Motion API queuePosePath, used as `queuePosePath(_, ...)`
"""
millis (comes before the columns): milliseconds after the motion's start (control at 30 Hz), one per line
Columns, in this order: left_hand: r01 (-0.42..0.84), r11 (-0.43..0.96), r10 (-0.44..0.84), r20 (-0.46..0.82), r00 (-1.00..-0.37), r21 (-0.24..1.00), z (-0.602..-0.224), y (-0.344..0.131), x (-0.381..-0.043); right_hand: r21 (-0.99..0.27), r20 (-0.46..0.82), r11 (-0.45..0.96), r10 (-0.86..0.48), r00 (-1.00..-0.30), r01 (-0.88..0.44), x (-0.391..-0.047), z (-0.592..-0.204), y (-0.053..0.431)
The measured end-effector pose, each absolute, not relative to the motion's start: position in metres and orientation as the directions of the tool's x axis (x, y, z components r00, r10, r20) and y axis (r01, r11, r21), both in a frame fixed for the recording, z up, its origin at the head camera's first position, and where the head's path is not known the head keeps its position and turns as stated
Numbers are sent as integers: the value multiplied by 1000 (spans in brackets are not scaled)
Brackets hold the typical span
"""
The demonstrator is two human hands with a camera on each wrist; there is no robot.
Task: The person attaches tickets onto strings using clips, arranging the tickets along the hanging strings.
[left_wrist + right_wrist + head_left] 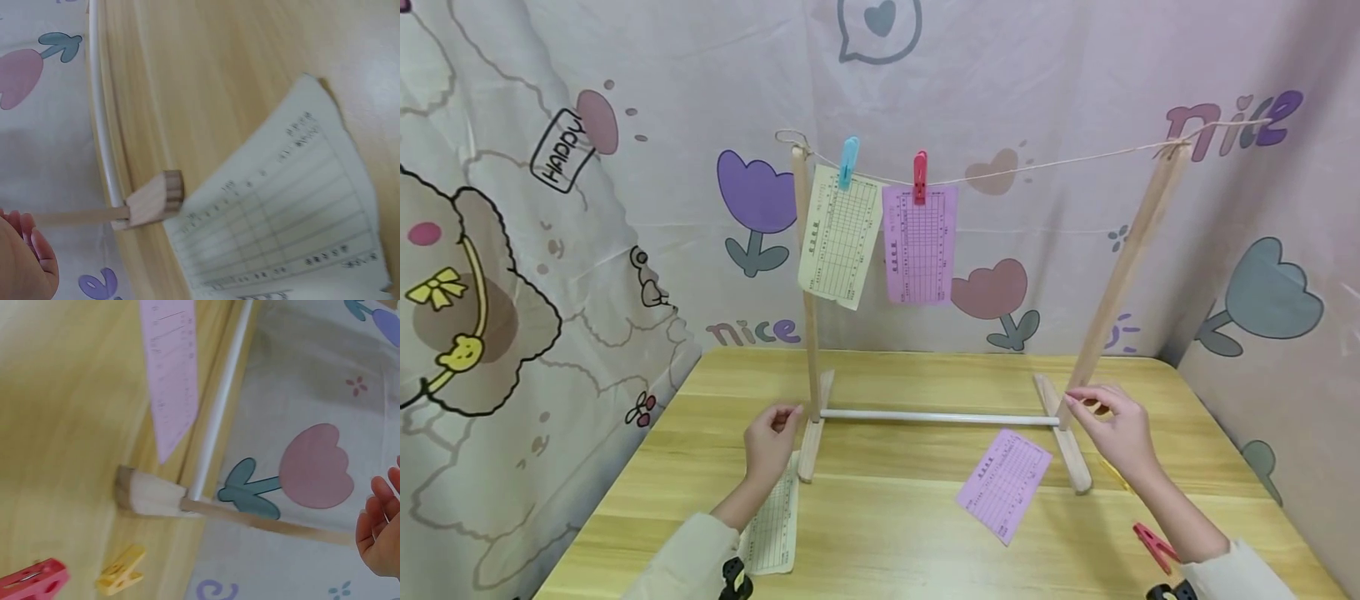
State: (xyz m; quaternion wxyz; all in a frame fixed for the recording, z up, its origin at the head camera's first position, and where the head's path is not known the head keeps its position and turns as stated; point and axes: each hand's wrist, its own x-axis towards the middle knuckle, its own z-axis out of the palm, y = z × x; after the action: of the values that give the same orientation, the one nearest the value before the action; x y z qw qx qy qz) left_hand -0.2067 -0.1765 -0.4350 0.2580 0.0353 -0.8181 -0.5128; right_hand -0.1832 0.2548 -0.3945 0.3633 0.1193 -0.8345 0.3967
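My left hand [771, 442] hovers by the left wooden post [810, 333], its fingers loosely bent and nothing visible in them. Over on the other side, my right hand [1116, 425] has its fingertips overlapping the right post [1123, 283] in the head view; in the right wrist view its relaxed fingers [380, 509] hold nothing. A string [1045, 165] runs between the post tops. From it hang a pale yellow printed slip [841, 237] under a blue clothespin [848, 162] and a purple slip [920, 250] under a red clothespin [920, 177].
On the table [880, 533] lie another purple slip [1006, 485], a pale yellow slip [281, 212] below my left hand, a red clothespin [1153, 546] and a yellow clothespin [122, 570]. A white rod [940, 417] joins the stand's feet. Patterned cloth [1037, 75] hangs behind.
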Motion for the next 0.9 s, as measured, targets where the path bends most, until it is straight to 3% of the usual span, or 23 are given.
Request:
queuePosePath(567, 110, 613, -271, 339, -901, 782, -469, -212, -180, -586, 682, 682, 123, -721, -438, -156, -447, 283)
queuePosePath(900, -53, 671, -295, 202, -934, 739, -478, -237, -164, -644, 581, 678, 131, -803, -355, -140, -471, 297)
